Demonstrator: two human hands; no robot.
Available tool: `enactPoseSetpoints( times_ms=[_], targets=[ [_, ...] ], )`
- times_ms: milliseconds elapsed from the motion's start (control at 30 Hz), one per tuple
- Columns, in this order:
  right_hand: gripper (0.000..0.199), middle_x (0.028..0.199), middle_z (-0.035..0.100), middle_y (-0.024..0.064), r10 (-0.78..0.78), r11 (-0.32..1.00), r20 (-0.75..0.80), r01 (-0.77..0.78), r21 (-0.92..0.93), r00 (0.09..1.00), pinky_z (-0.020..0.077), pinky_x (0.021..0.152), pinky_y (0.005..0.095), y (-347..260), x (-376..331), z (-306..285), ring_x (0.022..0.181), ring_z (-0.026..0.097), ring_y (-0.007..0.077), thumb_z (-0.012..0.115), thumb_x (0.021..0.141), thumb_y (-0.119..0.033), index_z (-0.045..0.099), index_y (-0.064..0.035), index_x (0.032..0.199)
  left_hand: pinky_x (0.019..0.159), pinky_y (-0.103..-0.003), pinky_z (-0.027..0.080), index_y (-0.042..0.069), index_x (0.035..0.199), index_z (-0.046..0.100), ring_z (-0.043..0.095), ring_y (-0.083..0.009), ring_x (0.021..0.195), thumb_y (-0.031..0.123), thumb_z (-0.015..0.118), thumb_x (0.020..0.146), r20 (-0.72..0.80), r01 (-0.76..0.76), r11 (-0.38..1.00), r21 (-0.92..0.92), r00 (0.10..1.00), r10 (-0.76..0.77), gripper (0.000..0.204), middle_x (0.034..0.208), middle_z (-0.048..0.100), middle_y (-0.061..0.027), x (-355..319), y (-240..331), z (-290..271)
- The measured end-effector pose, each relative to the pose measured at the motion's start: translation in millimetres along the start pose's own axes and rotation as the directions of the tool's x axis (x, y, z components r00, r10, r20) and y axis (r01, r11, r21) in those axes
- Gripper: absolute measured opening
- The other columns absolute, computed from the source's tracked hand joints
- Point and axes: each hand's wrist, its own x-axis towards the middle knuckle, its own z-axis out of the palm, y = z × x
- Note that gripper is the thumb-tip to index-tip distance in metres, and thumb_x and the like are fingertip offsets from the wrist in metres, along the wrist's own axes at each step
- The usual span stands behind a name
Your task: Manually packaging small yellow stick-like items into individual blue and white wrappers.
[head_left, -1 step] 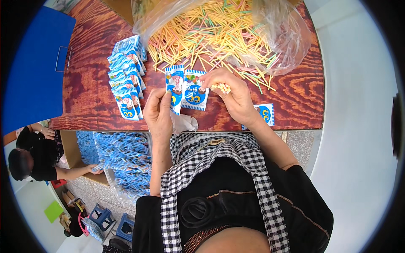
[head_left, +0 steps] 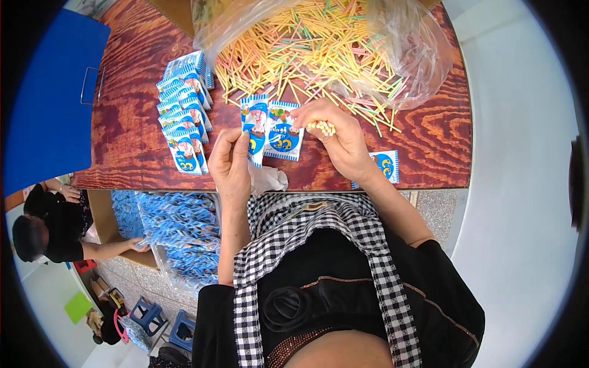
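My left hand (head_left: pixel 232 161) pinches a small blue-and-white printed packet (head_left: pixel 256 126) upright between thumb and fingers. Close beside it on the right is a second packet of the same kind (head_left: pixel 283 135). My right hand (head_left: pixel 340 138) is closed around a bundle of thin pale-yellow sticks (head_left: pixel 321 127), whose ends show between the fingers. Its thumb and forefinger tips touch the upper right edge of the second packet; whether they grip it I cannot tell. Beyond both hands lies a heap of pastel sticks (head_left: pixel 307 46), mostly yellow, spilling from a clear plastic bag (head_left: pixel 423 55).
Overlapping packets (head_left: pixel 185 153) form a row on the left of the wood-grain table (head_left: pixel 132 116). Another packet (head_left: pixel 385 165) lies by my right forearm. At the lower left, a person (head_left: pixel 58 227) reaches to a carton (head_left: pixel 104 224) beside bagged blue packets (head_left: pixel 184 233). Blue stools (head_left: pixel 147 314) stand below.
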Motion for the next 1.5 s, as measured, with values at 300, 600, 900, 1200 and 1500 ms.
enactPoseSetpoints(
  times_ms=[300,600,900,1200,1500],
  targets=[
    [0.009,0.096,0.062,0.0104,-0.007,1.0,-0.004,0.007,0.004,1.0,0.0445,0.091,0.036,0,-1,-1,0.102,0.059,0.0252,0.051,0.089,0.002,0.058,-0.0008,0.094,0.068,-0.02,0.041,-0.002,0.091,0.061,0.052,-0.0081,0.076,-0.002,0.058,0.088,0.029,-0.041,0.992,0.119,0.999,0.038,0.005,0.083,0.057,-0.0026,0,9,1],
    [0.023,0.108,0.062,0.0272,0.347,0.631,-0.045,-0.198,0.75,0.937,0.0459,0.093,0.0413,-23,26,-14,0.107,0.06,0.0299,0.039,0.101,-0.026,0.049,-0.0053,0.1,0.066,-0.028,0.047,-0.002,0.089,0.065,0.06,-0.0219,0.077,-0.009,0.064,0.076,0.233,-0.317,0.903,0.289,0.939,0.254,0.014,0.086,0.062,-0.0108,-5,16,17],
    [0.021,0.116,0.058,0.031,0.384,0.537,0.072,-0.286,0.794,0.921,0.0465,0.095,0.0405,-19,26,2,0.111,0.058,0.0306,0.037,0.102,-0.024,0.049,-0.0075,0.099,0.067,-0.026,0.047,-0.003,0.091,0.065,0.061,-0.0185,0.078,-0.009,0.063,0.078,0.205,-0.218,0.971,0.101,0.959,0.194,0.015,0.089,0.063,-0.0113,-9,11,30],
    [0.019,0.11,0.063,0.0242,0.461,0.769,-0.09,-0.347,0.536,0.883,0.0491,0.089,0.0342,-24,13,4,0.1,0.063,0.0226,0.043,0.1,-0.023,0.048,-0.0048,0.099,0.069,-0.03,0.046,0.0,0.091,0.066,0.059,-0.0233,0.08,-0.006,0.064,0.077,0.23,-0.394,0.882,0.26,0.912,0.339,0.016,0.087,0.062,-0.0106,-8,10,31],
    [0.024,0.117,0.06,0.0251,0.298,0.737,0.207,-0.363,0.571,0.932,0.0446,0.095,0.0351,-24,32,-2,0.108,0.059,0.0231,0.04,0.101,-0.026,0.05,-0.0043,0.102,0.069,-0.028,0.047,-0.001,0.092,0.065,0.061,-0.0206,0.08,-0.008,0.064,0.078,0.179,-0.227,0.968,0.105,0.962,0.206,0.016,0.089,0.063,-0.0105,-12,10,33]
  ],
)
